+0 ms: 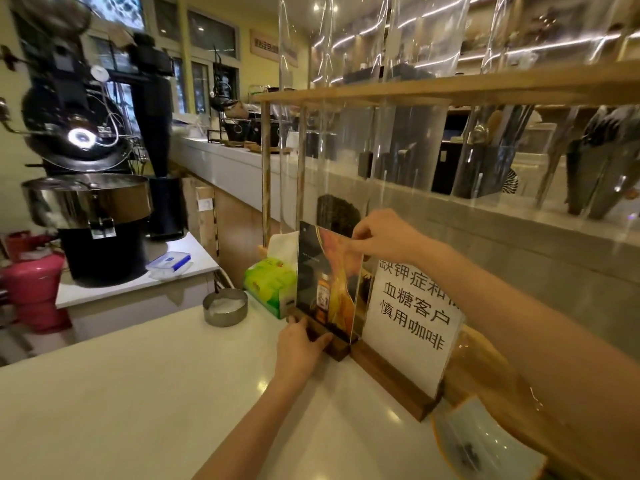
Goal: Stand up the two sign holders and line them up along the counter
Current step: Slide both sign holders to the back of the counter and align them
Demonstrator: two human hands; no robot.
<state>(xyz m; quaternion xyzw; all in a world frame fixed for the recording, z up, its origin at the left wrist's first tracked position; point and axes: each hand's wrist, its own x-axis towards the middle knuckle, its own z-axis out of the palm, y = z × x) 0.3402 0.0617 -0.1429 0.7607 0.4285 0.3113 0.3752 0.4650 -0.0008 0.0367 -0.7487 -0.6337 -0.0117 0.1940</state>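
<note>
Both sign holders stand upright on the white bench (156,393), bases touching. Left hand (299,344) fingers clamp the picture sign holder (327,289) at its wooden base; right hand (382,233) fingers pinch its top edge. The text sign holder (412,327) stands just right of them.

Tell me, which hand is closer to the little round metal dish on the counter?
Left. The left hand grips the picture sign holder's wooden base, just right of the metal dish. The right hand pinches that sign's top edge, higher and farther away.
</note>
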